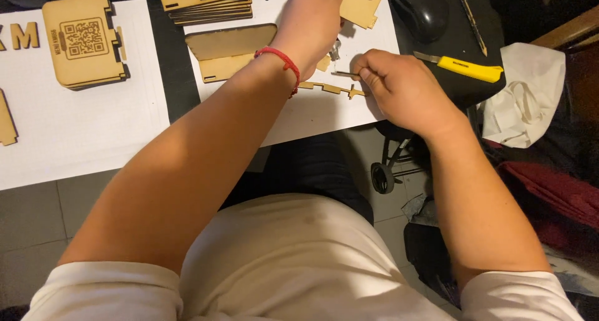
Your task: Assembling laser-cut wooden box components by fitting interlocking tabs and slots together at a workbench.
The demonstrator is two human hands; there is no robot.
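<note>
White sheets cover the desk [81, 134], strewn with laser-cut wood pieces.
Right hand [402, 87] pinches a thin wooden strip [345, 75] at twelve o'clock; left hand [309, 24] presses panels [231, 49]. Strip looks light, stiff, snappable; grip its ends.

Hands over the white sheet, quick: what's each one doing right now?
Left hand: curled, resting on a flat light-brown wooden cutout piece; whether it grips anything cannot be told.
Right hand: fingers pinched shut on a thin small wooden sliver.
</note>
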